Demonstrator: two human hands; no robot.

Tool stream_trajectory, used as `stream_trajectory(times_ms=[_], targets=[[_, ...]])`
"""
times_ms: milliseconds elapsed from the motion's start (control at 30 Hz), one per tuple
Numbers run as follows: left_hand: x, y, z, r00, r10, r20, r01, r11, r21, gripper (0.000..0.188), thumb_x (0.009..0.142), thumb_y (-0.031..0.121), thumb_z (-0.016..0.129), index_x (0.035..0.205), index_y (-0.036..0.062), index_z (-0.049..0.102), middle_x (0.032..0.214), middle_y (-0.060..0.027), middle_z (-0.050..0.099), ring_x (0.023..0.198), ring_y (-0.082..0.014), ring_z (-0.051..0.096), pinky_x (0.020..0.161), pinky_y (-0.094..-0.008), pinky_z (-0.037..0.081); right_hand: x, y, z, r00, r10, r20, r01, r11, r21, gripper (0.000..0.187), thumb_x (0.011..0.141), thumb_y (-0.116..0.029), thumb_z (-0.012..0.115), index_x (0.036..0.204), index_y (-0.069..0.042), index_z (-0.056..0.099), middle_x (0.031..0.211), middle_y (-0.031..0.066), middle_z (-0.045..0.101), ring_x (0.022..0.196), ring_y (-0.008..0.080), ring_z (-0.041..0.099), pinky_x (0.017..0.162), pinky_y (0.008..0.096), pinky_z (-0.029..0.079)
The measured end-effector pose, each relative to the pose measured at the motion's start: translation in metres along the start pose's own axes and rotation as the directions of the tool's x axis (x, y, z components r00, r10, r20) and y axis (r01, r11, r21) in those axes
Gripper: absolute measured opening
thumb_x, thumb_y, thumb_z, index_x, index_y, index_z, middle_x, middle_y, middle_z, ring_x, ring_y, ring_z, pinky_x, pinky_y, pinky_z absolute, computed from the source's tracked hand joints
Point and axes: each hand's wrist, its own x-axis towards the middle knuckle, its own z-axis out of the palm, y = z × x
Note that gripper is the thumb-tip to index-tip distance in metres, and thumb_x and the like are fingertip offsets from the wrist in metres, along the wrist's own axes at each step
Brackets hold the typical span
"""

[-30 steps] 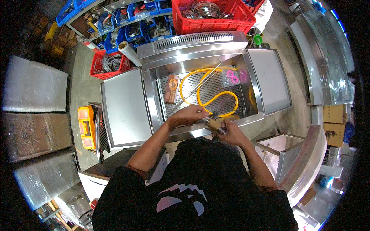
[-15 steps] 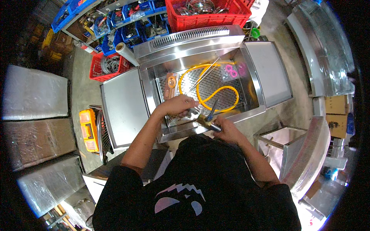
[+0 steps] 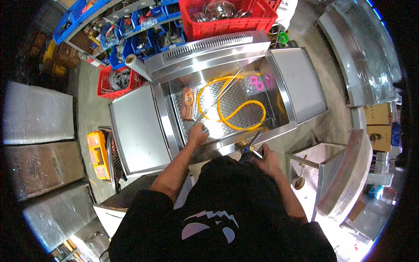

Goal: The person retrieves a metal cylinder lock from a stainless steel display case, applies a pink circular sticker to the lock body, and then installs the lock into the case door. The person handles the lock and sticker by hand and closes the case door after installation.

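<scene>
Dark printing on the cardboard box (image 3: 379,138) over at the right, too small to make out; and a round printed emblem on the coppery package (image 3: 189,105) at the steel basin's (image 3: 168,126) left side! Now the star piece: a metal fitting (image 3: 250,149), brassy with a blue spot and a silvery tube end, up at the front rim (image 3: 279,133), right before the shirt. The right hand (image 3: 267,160) has its fingers wrapped round that tube end. The left hand (image 3: 198,134) is over the near left rim, by the low end of a thin rod (image 3: 224,89); whether it grips that, I can't tell. The hands are well apart, rim running between, yellow hose (image 3: 264,114) looping across the slotted floor beyond.
</scene>
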Motion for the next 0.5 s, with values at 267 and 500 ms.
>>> stream_trajectory(times_ms=[267, 500], targets=[[0.044, 0.015, -0.051, 0.822, -0.155, -0.549, 0.230, 0.970, 0.071, 0.108, 0.067, 0.044, 0.088, 0.153, 0.0077, 0.032, 0.146, -0.0264, 0.045, 0.132, -0.0460, 0.045, 0.107, -0.0545, 0.043, -0.015, 0.019, -0.003, 0.998, 0.012, -0.069, -0.013, 1.000, -0.016, 0.043, 0.075, -0.026, 0.083, 0.100, -0.008, 0.054, 0.088, 0.0198, 0.070, 0.086, 0.0414, 0.070, 0.074, 0.0496, 0.054], [0.044, 0.031, -0.085, 0.854, -0.366, -0.369, 0.325, 0.930, -0.171, 0.097, 0.069, 0.036, 0.081, 0.148, 0.0027, 0.038, 0.131, -0.0258, 0.060, 0.113, -0.0425, 0.064, 0.099, -0.0476, 0.052, -0.012, 0.041, -0.012, 0.998, 0.055, 0.011, -0.054, 0.996, -0.071, 0.048, 0.075, -0.034, 0.083, 0.106, -0.013, 0.054, 0.093, 0.0195, 0.072, 0.091, 0.0439, 0.069, 0.076, 0.0521, 0.055]])
